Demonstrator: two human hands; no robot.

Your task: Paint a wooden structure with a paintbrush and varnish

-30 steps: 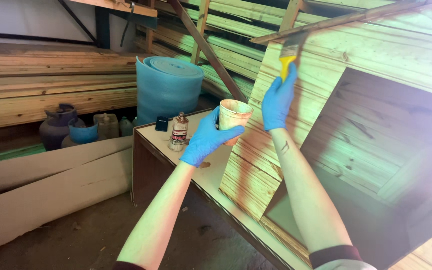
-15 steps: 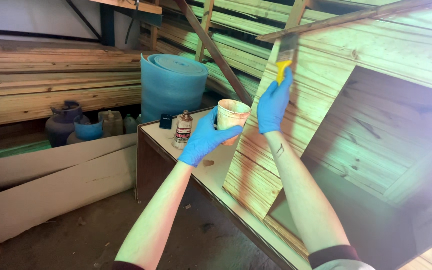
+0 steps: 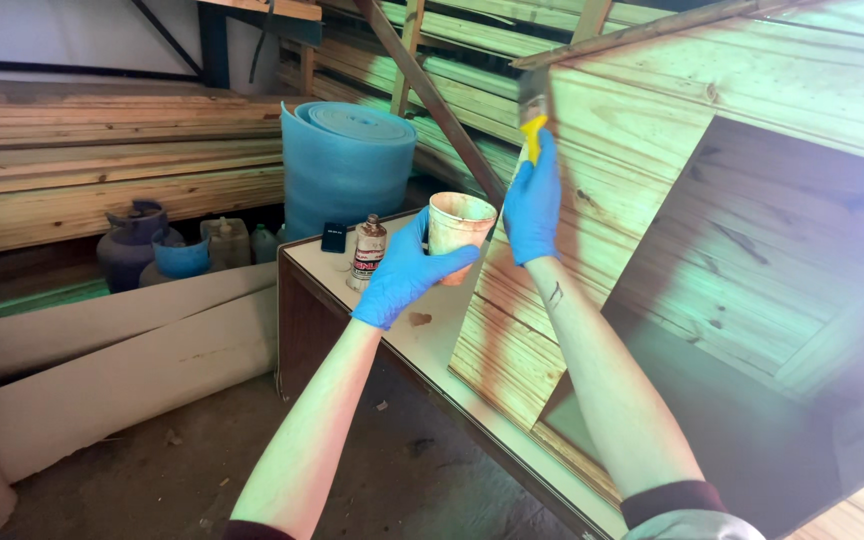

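Left hand [image 3: 404, 270], blue glove, wrapped round stained cup [image 3: 459, 224], held upright above worktop [image 3: 432, 345]
Right hand [image 3: 533, 200], blue glove, closed on yellow handle of brush [image 3: 532, 108]; bristles above hand, against wooden panel [image 3: 642, 200]
Cup just left of right hand, apart from it
Small bottle [image 3: 368, 250] on worktop, just beyond left hand
Blue foam roll [image 3: 342, 165] farther beyond left hand
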